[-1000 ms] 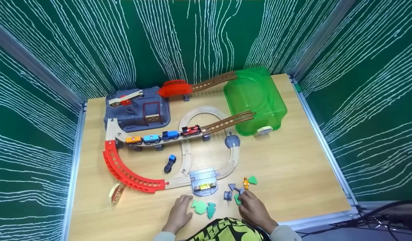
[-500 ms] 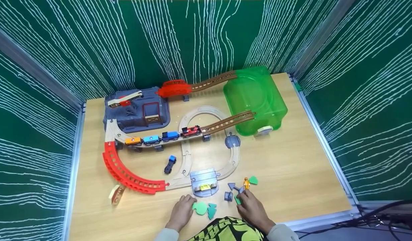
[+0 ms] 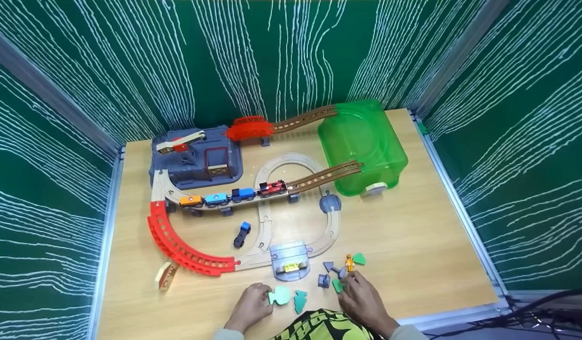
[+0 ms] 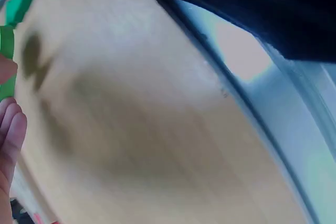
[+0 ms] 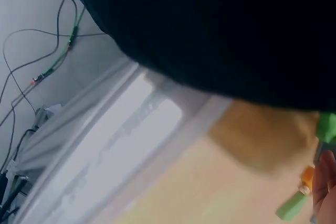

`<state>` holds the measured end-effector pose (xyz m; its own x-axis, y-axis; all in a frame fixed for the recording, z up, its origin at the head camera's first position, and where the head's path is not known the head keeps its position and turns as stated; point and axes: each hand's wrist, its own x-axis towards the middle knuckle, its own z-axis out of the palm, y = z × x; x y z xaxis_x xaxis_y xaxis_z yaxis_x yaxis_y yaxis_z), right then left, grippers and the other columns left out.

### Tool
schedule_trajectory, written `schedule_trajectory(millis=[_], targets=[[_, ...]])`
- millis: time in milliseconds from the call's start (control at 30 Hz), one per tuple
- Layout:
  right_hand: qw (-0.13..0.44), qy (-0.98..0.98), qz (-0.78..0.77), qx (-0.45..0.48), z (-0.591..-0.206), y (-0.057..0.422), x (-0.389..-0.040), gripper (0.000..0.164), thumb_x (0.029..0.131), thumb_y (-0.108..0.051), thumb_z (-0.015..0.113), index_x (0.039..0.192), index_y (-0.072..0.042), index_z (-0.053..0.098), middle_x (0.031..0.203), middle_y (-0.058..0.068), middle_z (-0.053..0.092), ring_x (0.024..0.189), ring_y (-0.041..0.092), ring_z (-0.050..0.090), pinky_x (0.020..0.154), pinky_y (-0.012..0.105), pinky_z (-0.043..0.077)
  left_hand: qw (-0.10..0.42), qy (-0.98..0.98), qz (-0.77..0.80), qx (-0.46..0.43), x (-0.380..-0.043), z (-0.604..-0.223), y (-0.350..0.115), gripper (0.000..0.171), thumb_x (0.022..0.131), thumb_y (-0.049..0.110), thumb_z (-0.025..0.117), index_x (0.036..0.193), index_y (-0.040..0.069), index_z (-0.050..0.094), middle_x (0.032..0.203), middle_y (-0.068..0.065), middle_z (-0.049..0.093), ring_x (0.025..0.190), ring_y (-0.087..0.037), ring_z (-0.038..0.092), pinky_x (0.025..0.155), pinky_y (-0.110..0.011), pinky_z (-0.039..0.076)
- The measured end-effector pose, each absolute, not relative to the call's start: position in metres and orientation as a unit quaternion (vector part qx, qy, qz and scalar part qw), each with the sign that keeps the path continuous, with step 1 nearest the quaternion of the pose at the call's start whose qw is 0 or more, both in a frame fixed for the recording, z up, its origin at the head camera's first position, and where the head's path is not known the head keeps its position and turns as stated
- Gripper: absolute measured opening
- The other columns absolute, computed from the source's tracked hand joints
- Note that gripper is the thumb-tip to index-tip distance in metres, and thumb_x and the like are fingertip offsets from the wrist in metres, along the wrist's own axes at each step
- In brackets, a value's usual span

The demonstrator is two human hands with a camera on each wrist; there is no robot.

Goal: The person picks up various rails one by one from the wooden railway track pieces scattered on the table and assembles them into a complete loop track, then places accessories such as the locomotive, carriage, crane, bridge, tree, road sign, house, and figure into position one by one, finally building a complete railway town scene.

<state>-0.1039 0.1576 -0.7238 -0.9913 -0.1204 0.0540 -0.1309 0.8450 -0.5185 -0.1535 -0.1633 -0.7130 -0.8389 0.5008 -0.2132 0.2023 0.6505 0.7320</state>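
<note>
My left hand (image 3: 251, 306) pinches a light green tree-shaped piece (image 3: 280, 295) at its edge, near the front of the table. In the left wrist view the fingers and thumb lie on that piece (image 4: 7, 43), and a shadow falls on the table beside it. Next to it lies a darker green tree piece (image 3: 300, 301). My right hand (image 3: 364, 300) rests with loosely bent fingers beside a small green piece (image 3: 338, 285) and a grey piece (image 3: 342, 273) partly hidden by the fingertips. An orange toy figure (image 3: 349, 262) is just beyond them.
A toy train (image 3: 243, 194) stands on the raised wooden track. Around it are a red curved track (image 3: 187, 252), a grey crane base (image 3: 192, 165), a green translucent tub (image 3: 364, 146) and a grey crossing plate (image 3: 290, 252). A small grey block (image 3: 323, 280) lies between the hands.
My left hand has moved from beside the light green tree piece to pinching it, and the piece has shifted slightly left and tilted. My right hand has stayed nearly still. The head view has shifted a little.
</note>
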Motion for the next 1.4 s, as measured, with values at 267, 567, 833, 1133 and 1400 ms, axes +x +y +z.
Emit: schedule_trajectory(millis=[267,567,833,1133,1400], targets=[[0.083,-0.929,0.343,0.114,-0.677,0.146,-0.135,0.025,0.072,-0.01,0.069,0.096,-0.014,0.061,0.093,-0.002,0.053,0.081,0.008,0.051,0.065,0.027,0.048,0.082,0.88,0.422,0.202,-0.169,-0.668,-0.151,0.028,0.062,0.01,0.07,0.09,0.008,0.064,0.077,0.004,0.056,0.07,-0.007,0.049,0.06,-0.019,0.045],[0.008,-0.796,0.592,0.129,-0.598,0.099,-0.179,0.034,0.082,-0.003,0.058,0.115,-0.003,0.049,0.092,0.013,0.059,0.079,0.02,0.057,0.065,0.03,0.05,-0.048,0.85,0.47,0.231,-0.194,-0.613,-0.113,0.03,0.063,0.013,0.074,0.09,0.005,0.062,0.082,-0.001,0.058,0.072,-0.012,0.055,0.062,-0.02,0.049],[0.031,-0.741,0.664,0.089,-0.553,0.082,-0.193,0.024,0.077,0.009,0.06,0.1,0.011,0.054,0.085,0.022,0.056,0.071,0.023,0.055,0.059,0.027,0.051,-0.101,0.833,0.491,0.235,-0.202,-0.595,-0.094,0.03,0.063,0.013,0.077,0.088,0.007,0.061,0.077,0.0,0.058,0.067,-0.01,0.053,0.058,-0.021,0.048],[0.043,-0.727,0.682,0.07,-0.549,0.092,-0.215,0.023,0.074,0.012,0.061,0.096,0.013,0.056,0.084,0.025,0.057,0.068,0.02,0.056,0.056,0.022,0.049,-0.098,0.846,0.473,0.227,-0.208,-0.594,-0.093,0.038,0.069,0.015,0.074,0.103,0.006,0.06,0.083,0.0,0.059,0.074,-0.01,0.054,0.066,-0.02,0.048],[0.062,-0.769,0.631,0.086,-0.535,0.122,-0.267,0.025,0.074,0.01,0.061,0.098,0.01,0.058,0.088,0.02,0.06,0.071,0.026,0.056,0.062,0.024,0.05,-0.071,0.874,0.437,0.2,-0.2,-0.607,-0.11,0.033,0.076,0.015,0.068,0.105,0.005,0.06,0.082,0.001,0.06,0.073,-0.012,0.055,0.069,-0.025,0.048]])
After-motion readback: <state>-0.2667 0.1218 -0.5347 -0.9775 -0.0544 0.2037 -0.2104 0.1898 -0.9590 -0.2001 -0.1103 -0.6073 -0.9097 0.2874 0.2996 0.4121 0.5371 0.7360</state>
